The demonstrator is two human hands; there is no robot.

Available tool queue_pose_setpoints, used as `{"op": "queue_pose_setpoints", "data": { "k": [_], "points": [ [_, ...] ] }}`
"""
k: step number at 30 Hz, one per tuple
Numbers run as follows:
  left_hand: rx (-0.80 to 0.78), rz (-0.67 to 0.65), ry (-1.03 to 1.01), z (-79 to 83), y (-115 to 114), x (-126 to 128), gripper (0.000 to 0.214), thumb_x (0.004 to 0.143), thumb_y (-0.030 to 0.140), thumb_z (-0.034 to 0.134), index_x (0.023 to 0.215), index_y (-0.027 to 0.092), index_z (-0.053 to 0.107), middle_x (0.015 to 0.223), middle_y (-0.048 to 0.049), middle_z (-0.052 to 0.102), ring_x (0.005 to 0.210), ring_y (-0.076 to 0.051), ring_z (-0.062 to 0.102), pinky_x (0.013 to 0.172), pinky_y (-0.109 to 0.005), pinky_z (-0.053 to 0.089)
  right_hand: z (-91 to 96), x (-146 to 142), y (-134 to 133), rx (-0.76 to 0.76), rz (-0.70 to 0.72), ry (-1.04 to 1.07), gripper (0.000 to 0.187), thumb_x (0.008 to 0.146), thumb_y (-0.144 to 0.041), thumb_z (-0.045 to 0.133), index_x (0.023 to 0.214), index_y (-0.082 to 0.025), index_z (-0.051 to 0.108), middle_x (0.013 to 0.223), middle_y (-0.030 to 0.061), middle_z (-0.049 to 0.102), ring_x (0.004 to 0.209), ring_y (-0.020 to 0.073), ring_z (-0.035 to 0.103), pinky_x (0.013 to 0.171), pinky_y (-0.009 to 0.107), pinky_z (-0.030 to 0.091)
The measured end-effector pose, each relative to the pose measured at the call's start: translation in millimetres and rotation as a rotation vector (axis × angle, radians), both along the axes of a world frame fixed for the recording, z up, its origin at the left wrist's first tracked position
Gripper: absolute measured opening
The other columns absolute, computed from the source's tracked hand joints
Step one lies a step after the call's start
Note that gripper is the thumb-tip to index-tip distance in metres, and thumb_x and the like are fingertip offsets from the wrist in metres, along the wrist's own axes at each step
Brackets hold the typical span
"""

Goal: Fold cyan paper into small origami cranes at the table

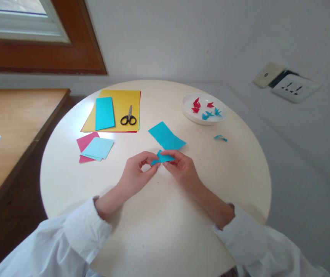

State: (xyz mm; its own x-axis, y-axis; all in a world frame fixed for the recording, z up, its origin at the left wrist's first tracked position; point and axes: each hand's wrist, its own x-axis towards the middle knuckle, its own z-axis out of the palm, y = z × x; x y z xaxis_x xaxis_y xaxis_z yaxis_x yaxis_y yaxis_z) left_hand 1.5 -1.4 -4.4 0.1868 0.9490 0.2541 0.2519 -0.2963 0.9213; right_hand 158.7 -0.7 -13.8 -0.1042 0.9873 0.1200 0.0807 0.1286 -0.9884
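Over the middle of the round white table (153, 231), my left hand (137, 173) and my right hand (182, 167) both pinch a small folded piece of blue paper (162, 157). Each hand's fingertips are closed on one end of it. Just beyond the hands lies a creased blue paper sheet (166, 136), flat on the table. White sleeves cover both forearms.
Black-handled scissors (128, 118) and a blue sheet (104, 112) rest on yellow paper (123, 102) at the far left. Pink and pale blue squares (95, 148) lie nearer. A white dish (205, 109) holds several red and blue folded figures; one blue figure (220, 138) lies beside it. A wooden desk (12, 127) stands left.
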Motion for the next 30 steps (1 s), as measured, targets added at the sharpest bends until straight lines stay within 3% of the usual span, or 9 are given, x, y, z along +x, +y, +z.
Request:
{"op": "queue_pose_setpoints", "data": {
  "k": [10, 16, 30],
  "points": [
    [0.078, -0.023, 0.111, 0.8, -2.5, -0.9, 0.007, 0.075, 0.018, 0.059, 0.080, 0.015, 0.061, 0.071, -0.0032, 0.063, 0.066, -0.012, 0.057, 0.064, -0.024, 0.046, 3.0, -0.3, 1.2, -0.018, -0.015, 0.072, 0.019, 0.066, -0.022, 0.060, 0.084, -0.021, 0.065, 0.088, 0.0030, 0.068, 0.084, 0.0172, 0.063, 0.075, 0.030, 0.049],
    [0.068, -0.011, 0.086, 1.4, -2.6, 0.1, 0.009, 0.075, 0.022, 0.060, 0.079, 0.014, 0.060, 0.072, -0.0041, 0.064, 0.067, -0.013, 0.058, 0.064, -0.025, 0.047, 2.6, -1.1, 0.0, 0.016, -0.019, 0.055, 0.008, 0.066, -0.020, 0.061, 0.074, -0.021, 0.064, 0.078, 0.0009, 0.067, 0.079, 0.0158, 0.062, 0.076, 0.030, 0.048],
    [0.022, -0.013, 0.046, 4.8, -2.8, -0.1, 0.010, 0.077, 0.023, 0.058, 0.077, 0.015, 0.064, 0.072, -0.0055, 0.068, 0.067, -0.014, 0.062, 0.064, -0.025, 0.050, 4.5, -3.3, 0.1, 0.048, 0.033, 0.109, 0.008, 0.068, -0.020, 0.064, 0.076, -0.021, 0.064, 0.076, 0.0001, 0.068, 0.074, 0.0140, 0.063, 0.072, 0.027, 0.051]
  ]
}}
